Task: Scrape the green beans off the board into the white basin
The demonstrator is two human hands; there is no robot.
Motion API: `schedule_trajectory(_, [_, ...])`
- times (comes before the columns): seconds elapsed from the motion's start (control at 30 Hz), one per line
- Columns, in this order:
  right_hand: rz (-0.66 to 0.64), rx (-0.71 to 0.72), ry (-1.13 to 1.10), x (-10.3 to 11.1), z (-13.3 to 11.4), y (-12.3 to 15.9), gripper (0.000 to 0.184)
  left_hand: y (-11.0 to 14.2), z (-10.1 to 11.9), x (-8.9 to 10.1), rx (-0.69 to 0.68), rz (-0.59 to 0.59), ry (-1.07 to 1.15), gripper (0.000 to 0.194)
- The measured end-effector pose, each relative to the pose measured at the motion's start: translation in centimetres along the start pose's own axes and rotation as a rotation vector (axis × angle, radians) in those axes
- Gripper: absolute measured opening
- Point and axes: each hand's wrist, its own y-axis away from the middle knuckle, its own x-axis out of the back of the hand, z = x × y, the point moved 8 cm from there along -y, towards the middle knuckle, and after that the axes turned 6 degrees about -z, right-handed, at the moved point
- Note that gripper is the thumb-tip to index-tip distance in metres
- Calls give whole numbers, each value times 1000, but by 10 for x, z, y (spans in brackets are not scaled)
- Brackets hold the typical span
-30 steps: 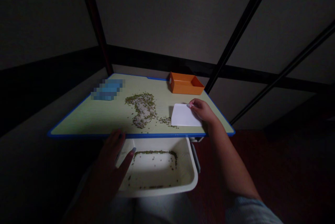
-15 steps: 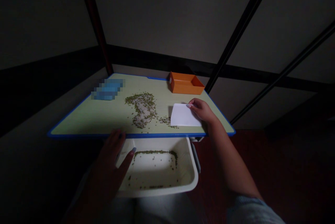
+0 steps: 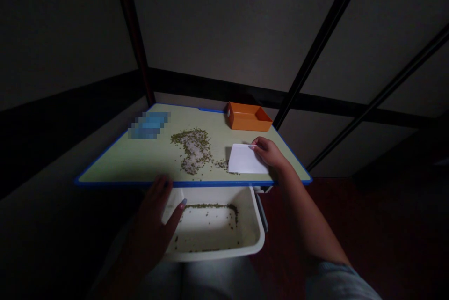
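Risk: fast swipe or tilted card (image 3: 243, 160) could flick loose grains (image 3: 195, 151) off table's (image 3: 119, 164) 6 o'clock edge, past bin (image 3: 247, 220). RH (image 3: 268, 152) pinches card's far edge, card at its ~9. Main pile further out at 9; LH's (image 3: 154, 225) 1. LH fingers spread, bin's 9; dark, can't tell if gripping.

The right hand (image 3: 268, 151) grips a white rectangular board (image 3: 243, 159) beside green and white grains (image 3: 194, 145) on the counter (image 3: 140, 164), near an orange bin (image 3: 249, 124); the left hand (image 3: 157, 220) overlaps a white plastic tub (image 3: 250, 225).
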Motion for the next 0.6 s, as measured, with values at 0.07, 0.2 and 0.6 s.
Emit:
schedule_trajectory(0.07, [53,-6,-71,6,1,5,29,0,1,0,-7,3,2,69])
schedule_trajectory(0.2, [270,-31,-179,30,10,25,31,-1,1,0,-37,19,13,68])
schedule_trajectory(0.6, [586,-306,-409,42,36,77,51,-4,0,0,-128,67,70,68])
